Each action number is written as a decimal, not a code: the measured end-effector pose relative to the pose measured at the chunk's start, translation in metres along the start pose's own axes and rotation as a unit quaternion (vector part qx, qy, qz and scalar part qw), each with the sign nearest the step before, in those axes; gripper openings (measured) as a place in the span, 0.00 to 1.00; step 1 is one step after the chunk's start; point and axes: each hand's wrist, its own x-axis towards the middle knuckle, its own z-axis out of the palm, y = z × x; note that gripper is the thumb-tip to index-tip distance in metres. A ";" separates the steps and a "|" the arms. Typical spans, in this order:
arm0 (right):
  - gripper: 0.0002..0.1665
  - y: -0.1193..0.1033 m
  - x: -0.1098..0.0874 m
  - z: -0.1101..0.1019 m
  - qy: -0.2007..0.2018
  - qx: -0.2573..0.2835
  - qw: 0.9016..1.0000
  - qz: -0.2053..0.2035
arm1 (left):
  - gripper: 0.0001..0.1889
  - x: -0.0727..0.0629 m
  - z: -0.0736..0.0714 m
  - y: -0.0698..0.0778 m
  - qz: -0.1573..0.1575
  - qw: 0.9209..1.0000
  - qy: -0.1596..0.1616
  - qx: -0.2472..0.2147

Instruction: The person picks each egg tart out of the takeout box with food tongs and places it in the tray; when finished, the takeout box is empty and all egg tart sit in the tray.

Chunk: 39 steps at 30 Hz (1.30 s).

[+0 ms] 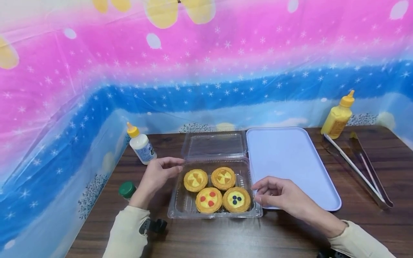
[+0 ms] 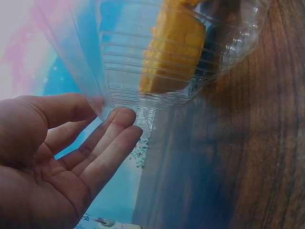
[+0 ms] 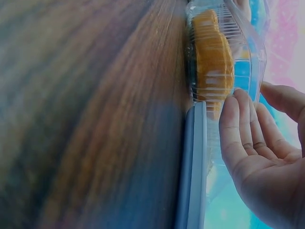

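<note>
Clock positions are read in the head view, from the middle of the clear container. Toward 9 o'clock on the dark wooden desk (image 1: 226, 238) is a green-capped container (image 1: 127, 189), partly hidden by the left wrist. At 10 o'clock a white bottle (image 1: 143, 147) with a yellow cap stands upright. Between 9 and 10 o'clock, the left hand (image 1: 162, 172) pinches the clear container's rim, thumb on one side and fingers on the other.

The clear container (image 1: 193, 215) sits on the desk, its lid (image 1: 215, 144) folded back at 12 o'clock. Inside lie four tarts: a yellow-topped one (image 1: 195, 180) toward 10 o'clock, a red-dotted one (image 1: 209, 200) at 7, another yellow-topped one (image 1: 223, 178) between 1 and 2, and a blue-dotted one (image 1: 236, 200) at 4.

Just beside it, between 2 and 3 o'clock, lies a pale lavender tray (image 1: 290, 165). The right hand (image 1: 282, 195), at 3 o'clock, pinches the container's rim between thumb and fairly straight fingers. At 2 o'clock stands a yellow bottle (image 1: 337, 121); near 3 o'clock, farther out, lie metal tongs (image 1: 359, 172), legs spread.
</note>
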 end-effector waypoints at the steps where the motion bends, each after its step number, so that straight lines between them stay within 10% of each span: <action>1: 0.17 0.000 0.000 -0.001 -0.002 -0.001 1.000 -0.001 | 0.12 0.000 0.000 0.000 0.000 1.000 0.001 -0.001; 9: 0.18 -0.008 -0.002 -0.022 0.014 -0.045 0.999 0.003 | 0.12 0.000 0.002 -0.001 0.008 1.000 -0.004 -0.007; 18: 0.20 -0.020 -0.016 -0.091 0.107 -0.129 0.986 0.006 | 0.12 0.002 0.001 0.002 0.010 1.000 -0.016 0.000; 23: 0.23 -0.011 -0.028 -0.136 0.199 -0.230 0.952 0.035 | 0.13 0.001 0.000 0.002 0.012 1.000 -0.017 -0.011; 31: 0.24 0.023 -0.055 -0.182 0.346 -0.358 0.864 0.075 | 0.12 0.002 -0.001 0.001 0.010 1.000 -0.019 -0.022; 39: 0.43 0.048 -0.070 -0.203 0.348 -0.395 0.835 0.161 | 0.12 -0.001 -0.002 -0.001 0.006 1.000 -0.016 -0.024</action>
